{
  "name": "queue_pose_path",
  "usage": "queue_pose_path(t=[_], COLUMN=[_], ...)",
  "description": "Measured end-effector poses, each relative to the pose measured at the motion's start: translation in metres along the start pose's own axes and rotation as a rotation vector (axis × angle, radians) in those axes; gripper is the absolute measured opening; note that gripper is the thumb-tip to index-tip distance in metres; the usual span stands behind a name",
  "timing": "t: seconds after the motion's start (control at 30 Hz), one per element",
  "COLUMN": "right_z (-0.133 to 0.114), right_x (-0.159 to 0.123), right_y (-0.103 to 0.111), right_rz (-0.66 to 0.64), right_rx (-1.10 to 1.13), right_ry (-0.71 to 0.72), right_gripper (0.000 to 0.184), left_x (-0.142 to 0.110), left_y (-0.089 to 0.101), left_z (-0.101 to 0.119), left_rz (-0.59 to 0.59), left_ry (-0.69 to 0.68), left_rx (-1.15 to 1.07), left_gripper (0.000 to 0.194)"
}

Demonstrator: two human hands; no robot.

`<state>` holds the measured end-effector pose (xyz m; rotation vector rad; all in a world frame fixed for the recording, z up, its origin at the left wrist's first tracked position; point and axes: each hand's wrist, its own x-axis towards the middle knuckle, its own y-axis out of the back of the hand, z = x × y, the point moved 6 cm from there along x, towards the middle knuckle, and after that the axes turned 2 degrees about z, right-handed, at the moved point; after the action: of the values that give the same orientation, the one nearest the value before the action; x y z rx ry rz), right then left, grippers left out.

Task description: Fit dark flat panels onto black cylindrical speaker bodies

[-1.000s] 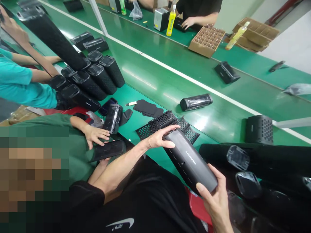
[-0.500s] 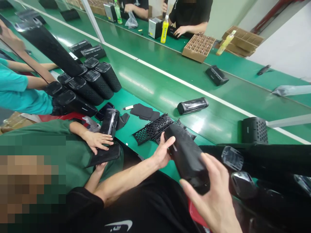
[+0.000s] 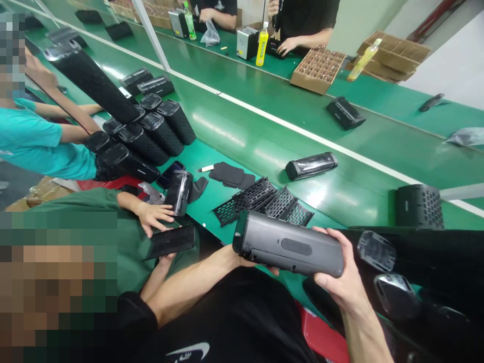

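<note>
- Black housing is up in the air, roughly over the desk's near edge & the person's lap, lying crosswise, R end a bit lower; oval inset faces up.
- R hand clamped on the R end: fingers over the far edge, thumb on the near side.
- L hand is at the L end, mostly hidden under the housing; fingertips peek out below, so can't tell its full grip from here.
- Hands apart, one nr each end, same piece btwn them.
- Just behind it on the green desk: perforated panels, overlapping; dark sheets fanned out a bit farther back.
- Glossy black unit lies on its side beyond the panels.
- To the R, nr the R hand: dark units w/ shiny end caps.
- Co-worker in green, on the L: hand by a flat dark panel, other hand under it.
- Upright black units bunched farther L.
</note>
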<state>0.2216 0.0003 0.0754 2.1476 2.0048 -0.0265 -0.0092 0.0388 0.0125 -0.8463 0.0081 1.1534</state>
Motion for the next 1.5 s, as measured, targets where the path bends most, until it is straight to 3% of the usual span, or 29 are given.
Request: queue_pose_path(t=[0.07, 0.13, 0.27, 0.43, 0.63, 0.8, 0.93, 1.03, 1.3, 1.4, 1.5], right_z=[0.015, 0.026, 0.029, 0.02, 0.034, 0.029, 0.015, 0.015, 0.026, 0.036, 0.05], right_x=[-0.012, -0.022, -0.032, -0.041, -0.048, -0.057, -0.076, -0.094, -0.128, -0.132, -0.131], right_y=[0.007, 0.012, 0.013, 0.011, 0.017, 0.013, 0.009, 0.004, -0.004, -0.008, -0.005], right_rz=[0.082, 0.131, 0.174, 0.188, 0.276, 0.183, 0.131, 0.088, 0.13, 0.178, 0.156], right_rx=[0.013, -0.017, -0.037, -0.167, -0.172, -0.138, -0.145, -0.14, -0.214, -0.168, -0.107], right_ry=[-0.083, -0.167, -0.248, -0.183, -0.211, -0.293, -0.299, -0.324, -0.282, -0.285, -0.317], right_gripper=[0.102, 0.101, 0.103, 0.104, 0.105, 0.105, 0.1, 0.092, 0.079, 0.07, 0.074], left_x=[-0.009, -0.018, -0.027, -0.027, -0.021, -0.024, -0.042, -0.054, -0.076, -0.076, -0.071], left_y=[0.02, 0.032, 0.025, 0.013, 0.009, 0.009, 0.007, 0.012, 0.018, 0.018, 0.02], left_z=[0.014, 0.028, 0.034, 0.037, 0.038, 0.037, 0.032, 0.026, 0.014, 0.013, 0.013], left_rz=[0.096, 0.098, -0.06, -0.041, -0.026, -0.032, -0.122, -0.125, -0.084, -0.054, -0.05], left_ry=[-0.045, -0.109, -0.115, -0.186, -0.243, -0.205, -0.118, -0.064, -0.071, -0.057, -0.019], left_rx=[-0.042, 0.04, 0.367, 0.467, 0.597, 0.597, 0.587, 0.588, 0.641, 0.649, 0.679], left_gripper=[0.081, 0.091, 0.105, 0.091, 0.082, 0.083, 0.095, 0.095, 0.088, 0.084, 0.085])
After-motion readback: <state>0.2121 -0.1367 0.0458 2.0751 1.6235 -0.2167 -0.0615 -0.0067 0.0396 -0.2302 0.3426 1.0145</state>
